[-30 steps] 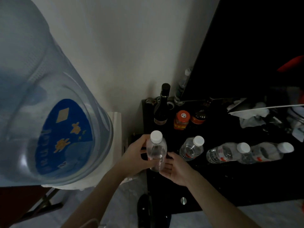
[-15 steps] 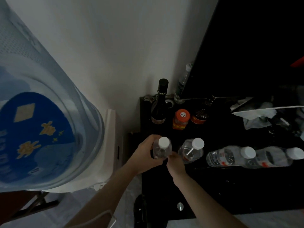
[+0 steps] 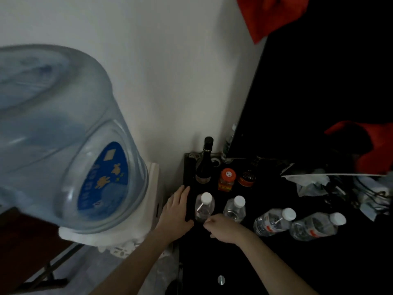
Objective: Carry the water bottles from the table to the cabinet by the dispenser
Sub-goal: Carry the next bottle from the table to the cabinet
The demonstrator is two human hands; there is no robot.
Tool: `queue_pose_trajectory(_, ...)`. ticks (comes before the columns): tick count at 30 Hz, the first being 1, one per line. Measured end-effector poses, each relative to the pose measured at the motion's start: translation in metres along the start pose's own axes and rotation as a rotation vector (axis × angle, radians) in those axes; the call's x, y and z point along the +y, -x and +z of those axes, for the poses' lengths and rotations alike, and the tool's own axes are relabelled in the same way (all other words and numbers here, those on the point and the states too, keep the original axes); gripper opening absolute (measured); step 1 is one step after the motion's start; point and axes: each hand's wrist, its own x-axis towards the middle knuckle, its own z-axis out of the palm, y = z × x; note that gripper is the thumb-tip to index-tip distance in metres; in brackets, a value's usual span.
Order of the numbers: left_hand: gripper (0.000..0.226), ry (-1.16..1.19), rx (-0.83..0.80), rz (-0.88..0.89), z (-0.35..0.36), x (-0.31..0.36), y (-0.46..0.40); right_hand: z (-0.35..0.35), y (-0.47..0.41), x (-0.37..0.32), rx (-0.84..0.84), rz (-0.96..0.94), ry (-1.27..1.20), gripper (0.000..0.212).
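Left hand (image 3: 177, 211) lies flat and relaxed at the cabinet (image 3: 234, 262) edge; right hand (image 3: 223, 227), loosely curled, holds nothing. The nearest water bottle (image 3: 204, 207) stands upright between them, apparently just released; three more (image 3: 274, 221) stand rightward.

Dim, grainy room light — the black cabinet top (image 3: 276, 262) swallows detail, edges bowed by the wide lens.

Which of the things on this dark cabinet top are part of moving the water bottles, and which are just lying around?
Part of the job:
four water bottles
black cabinet
left hand
right hand

Lying about:
dark wine bottle
orange-lidded jar
small dark bottle
crumpled tissue
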Motion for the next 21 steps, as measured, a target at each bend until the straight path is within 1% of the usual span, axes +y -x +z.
queue_pose_trajectory(2,0.102,-0.041,0.041,-0.033,-0.009,0.005,0.015,-0.008,0.012,-0.009,0.066,-0.032,0.081,0.035)
queue_pose_trajectory(4,0.098,-0.08,0.1,-0.039,-0.019,0.011,0.027,-0.013,0.023,-0.02,0.119,-0.052,0.132,0.04)
queue_pose_trajectory(7,0.093,-0.152,0.161,-0.029,-0.037,0.02,0.044,-0.017,0.043,-0.032,0.207,-0.096,0.215,0.035)
queue_pose_trajectory(9,0.092,-0.206,0.187,-0.035,-0.048,0.028,0.058,-0.013,0.06,-0.036,0.297,-0.133,0.311,0.028)
queue_pose_trajectory(10,0.091,-0.233,0.197,-0.038,-0.053,0.031,0.065,-0.01,0.069,-0.038,0.356,-0.148,0.356,0.028)
queue_pose_trajectory(12,0.09,-0.29,0.208,-0.033,-0.063,0.036,0.079,-0.001,0.086,-0.041,0.504,-0.183,0.484,0.035)
queue_pose_trajectory(14,0.09,-0.341,0.222,-0.024,-0.07,0.039,0.093,0.011,0.101,-0.043,0.641,-0.222,0.631,0.047)
queue_pose_trajectory(16,0.09,-0.371,0.238,-0.01,-0.074,0.039,0.108,0.026,0.114,-0.045,0.742,-0.253,0.704,0.057)
queue_pose_trajectory(18,0.093,-0.388,0.27,0.013,-0.075,0.038,0.128,0.041,0.126,-0.047,0.81,-0.269,0.733,0.064)
queue_pose_trajectory(21,0.099,-0.404,0.307,0.082,-0.081,0.035,0.169,0.071,0.142,-0.052,0.839,-0.264,0.767,0.072)
